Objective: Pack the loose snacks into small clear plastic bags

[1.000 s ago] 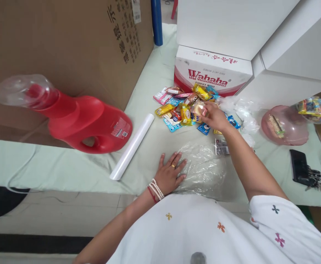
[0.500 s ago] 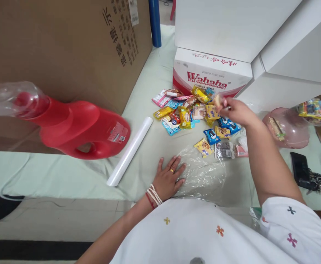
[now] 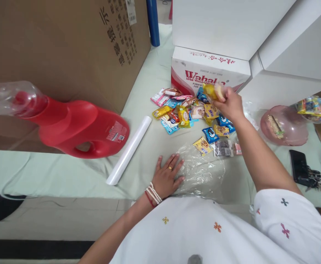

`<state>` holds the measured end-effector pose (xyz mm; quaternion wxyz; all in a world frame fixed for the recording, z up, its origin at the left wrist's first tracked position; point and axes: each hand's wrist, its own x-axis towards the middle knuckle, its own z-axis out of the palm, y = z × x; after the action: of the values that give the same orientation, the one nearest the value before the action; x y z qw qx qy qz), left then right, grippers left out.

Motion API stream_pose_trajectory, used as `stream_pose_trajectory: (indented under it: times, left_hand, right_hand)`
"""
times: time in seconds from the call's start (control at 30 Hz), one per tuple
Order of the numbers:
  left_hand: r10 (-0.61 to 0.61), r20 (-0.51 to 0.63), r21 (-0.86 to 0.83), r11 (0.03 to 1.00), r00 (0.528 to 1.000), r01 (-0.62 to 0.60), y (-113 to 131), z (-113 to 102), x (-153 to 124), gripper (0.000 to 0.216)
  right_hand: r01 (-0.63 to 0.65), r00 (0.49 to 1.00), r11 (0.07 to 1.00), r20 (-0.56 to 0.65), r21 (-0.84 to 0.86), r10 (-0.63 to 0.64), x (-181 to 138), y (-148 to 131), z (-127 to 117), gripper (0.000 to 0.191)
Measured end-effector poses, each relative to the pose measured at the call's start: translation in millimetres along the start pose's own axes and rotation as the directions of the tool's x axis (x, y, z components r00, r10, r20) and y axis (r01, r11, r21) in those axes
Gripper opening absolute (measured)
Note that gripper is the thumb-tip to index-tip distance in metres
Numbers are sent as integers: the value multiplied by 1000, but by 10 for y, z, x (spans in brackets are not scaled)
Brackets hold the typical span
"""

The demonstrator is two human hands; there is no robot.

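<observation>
My left hand (image 3: 167,176) lies flat on the pale green cloth, fingers spread, its fingertips at the edge of a clear plastic bag (image 3: 201,170). Above the heap, my right hand (image 3: 230,104) is closed on a yellow snack packet (image 3: 209,90), and something pale shows at its fingertips, blurred. Below it lie several wrapped snacks, among them a yellow packet (image 3: 184,116), a blue packet (image 3: 211,135) and a yellow biscuit packet (image 3: 202,146). A see-through packet with dark contents (image 3: 223,148) sits beside the bag.
A white roll (image 3: 129,150) and a red jug (image 3: 86,126) are on the left, before a large brown carton (image 3: 67,47). Behind the snacks stands a Wahaha box (image 3: 210,68). To the right are a pink bowl (image 3: 292,128), a black phone (image 3: 298,167) and keys (image 3: 316,179).
My right hand has moved slightly up and left, and a yellow packet is now lifted from the back of the heap in it. My left hand stays put.
</observation>
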<state>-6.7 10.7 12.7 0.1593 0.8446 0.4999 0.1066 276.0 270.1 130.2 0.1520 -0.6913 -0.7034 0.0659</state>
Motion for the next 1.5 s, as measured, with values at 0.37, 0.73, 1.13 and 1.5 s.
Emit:
stream_pose_trajectory:
  times: [0.37,0.73,1.13,1.5]
  left_hand:
    - [-59,-3,-16,998,998,59,-21,-9,141,71]
    - [-66,8,20,998,998,66,-109,-33,-187,87]
    - [-73,-83,3,997,994,73,-401,-203,-229,62]
    - [30,-79,36,999,996,-27,-134,-252,24,39]
  right_hand:
    - [355,822,934,463,38,-331,-2510,-89,295,24]
    - [49,927,929,330,366,-179,-2434,148,-44,40]
    - [52,863,902,436,428,-256,-2005,246,-174,45]
    - [-133,774,988,631,78,55,-1795,1416,-343,41]
